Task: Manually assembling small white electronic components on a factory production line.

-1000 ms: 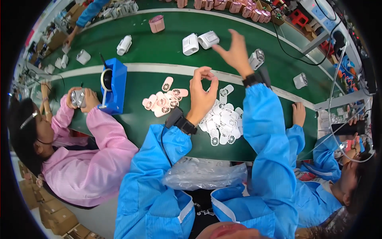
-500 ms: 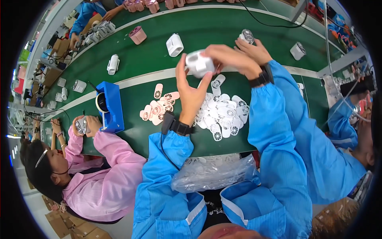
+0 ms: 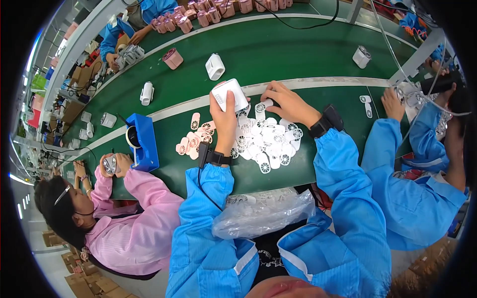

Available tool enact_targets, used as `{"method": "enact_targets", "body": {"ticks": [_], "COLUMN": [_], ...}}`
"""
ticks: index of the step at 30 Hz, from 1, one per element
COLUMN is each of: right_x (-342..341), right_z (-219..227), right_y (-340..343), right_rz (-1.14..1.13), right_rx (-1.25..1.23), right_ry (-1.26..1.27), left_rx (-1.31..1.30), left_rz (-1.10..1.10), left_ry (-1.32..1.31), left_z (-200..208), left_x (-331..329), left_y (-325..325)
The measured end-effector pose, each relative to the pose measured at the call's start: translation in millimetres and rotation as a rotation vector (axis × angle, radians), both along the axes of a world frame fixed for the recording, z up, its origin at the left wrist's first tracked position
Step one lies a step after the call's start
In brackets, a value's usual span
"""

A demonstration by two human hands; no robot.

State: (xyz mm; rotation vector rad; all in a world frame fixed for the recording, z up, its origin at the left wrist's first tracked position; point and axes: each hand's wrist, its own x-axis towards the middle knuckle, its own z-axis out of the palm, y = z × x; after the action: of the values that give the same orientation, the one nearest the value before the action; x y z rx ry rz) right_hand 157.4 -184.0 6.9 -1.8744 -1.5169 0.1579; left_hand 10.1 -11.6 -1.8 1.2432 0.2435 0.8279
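One white housing (image 3: 229,95) is in the left hand (image 3: 223,116), which is closed around its lower part at the far left edge of the white pile; half a second ago both hands were on it, blurred in motion. The right hand (image 3: 288,104) has since let go and is now at the far end of the pile of white plates (image 3: 268,141), fingers partly curled and parted; whether they grip a plate I cannot tell. So the left hand alone bears the housing, leaving the right to the plates. Left of them lie pink plates (image 3: 195,141); beyond, on the green surface (image 3: 293,174), are a second white housing (image 3: 215,67) and a pink housing (image 3: 173,58). Small dark print marks the held housing's face, and pale lettering the dark shirt (image 3: 263,243); no brand can be made out
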Motion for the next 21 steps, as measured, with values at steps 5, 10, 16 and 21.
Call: {"method": "enact_targets", "body": {"ticks": [5,10,16,21], "right_x": [14,12,-26,-25], "right_z": [1,1,42,39], "right_y": [0,-9,-11,-14], "right_rz": [0.000,-0.059,-0.094,-0.012], "right_rx": [-0.119,0.088,0.468,0.436], "right_ry": [0.225,0.483,0.391,0.262], "left_rx": [0.003,0.188,0.385,0.368], "left_rz": [-0.004,-0.039,-0.265,-0.236], "left_ry": [0.084,0.177,0.151,0.150], "left_z": [0,0,9,3], "left_x": [-1,-4,-8,-8], "left_y": [2,0,-7,-9]}}
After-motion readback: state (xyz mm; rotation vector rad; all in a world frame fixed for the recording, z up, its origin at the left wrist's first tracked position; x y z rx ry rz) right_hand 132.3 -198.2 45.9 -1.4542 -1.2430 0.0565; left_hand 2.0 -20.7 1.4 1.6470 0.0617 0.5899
